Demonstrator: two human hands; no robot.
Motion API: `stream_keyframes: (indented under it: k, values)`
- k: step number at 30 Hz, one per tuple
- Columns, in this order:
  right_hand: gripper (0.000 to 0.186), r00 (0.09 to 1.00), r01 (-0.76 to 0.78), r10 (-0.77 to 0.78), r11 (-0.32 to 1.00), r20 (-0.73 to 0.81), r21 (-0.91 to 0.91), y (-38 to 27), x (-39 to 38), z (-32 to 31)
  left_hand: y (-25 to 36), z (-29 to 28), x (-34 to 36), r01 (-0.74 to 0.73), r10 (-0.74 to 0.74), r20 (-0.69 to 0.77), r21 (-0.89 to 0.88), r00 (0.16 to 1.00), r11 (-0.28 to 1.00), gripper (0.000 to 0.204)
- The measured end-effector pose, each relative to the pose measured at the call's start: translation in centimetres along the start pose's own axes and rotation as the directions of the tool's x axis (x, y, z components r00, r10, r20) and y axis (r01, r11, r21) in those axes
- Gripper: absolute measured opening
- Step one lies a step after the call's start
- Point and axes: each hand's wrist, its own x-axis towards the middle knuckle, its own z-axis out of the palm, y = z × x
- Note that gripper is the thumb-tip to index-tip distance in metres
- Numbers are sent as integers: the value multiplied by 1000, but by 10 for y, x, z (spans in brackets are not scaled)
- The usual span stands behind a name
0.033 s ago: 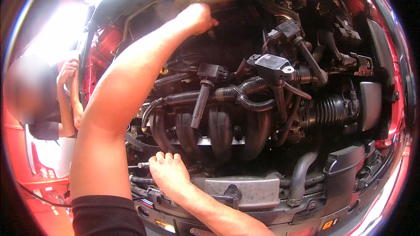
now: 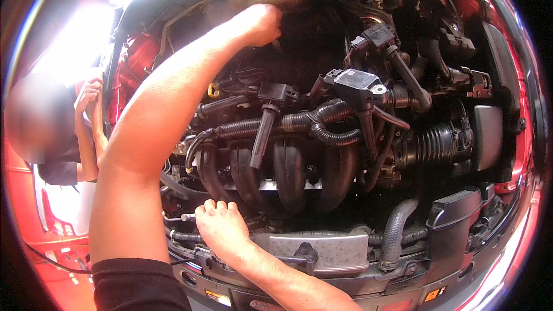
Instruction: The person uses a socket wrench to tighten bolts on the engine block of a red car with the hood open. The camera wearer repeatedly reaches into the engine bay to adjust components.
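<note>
The left hand [image 2: 259, 23], at upper centre, is curled against the dark rear of the engine bay [image 2: 322, 40]. The right hand [image 2: 222, 227], lower centre, rests with fingers bent on the front engine edge below the 4 black intake runners [image 2: 288, 173]; whether either grips anything cannot be told.

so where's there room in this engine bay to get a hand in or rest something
Flat resting spots: the grey plate at the front edge, just right of the right hand, and the black cover at lower right. A hand might pass through the dark gap under the intake runners. The middle is crowded with coils and hoses; the left hand reaches deep at the back.
</note>
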Motion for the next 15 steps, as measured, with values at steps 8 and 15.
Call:
stream_keyframes:
  k: [8, 15]
  values:
    - [18, 1000, 25, -26, 1000, -16, -17, -1, 0, 0, -5, 7, 3, 57, -57, 7, -30, 998, 998, 21]
    - [14, 989, 29, -38, 997, -142, -65, 2, 0, 7, -6, 19, -11, -271, 270, -156, 15, 950, 962, 34]
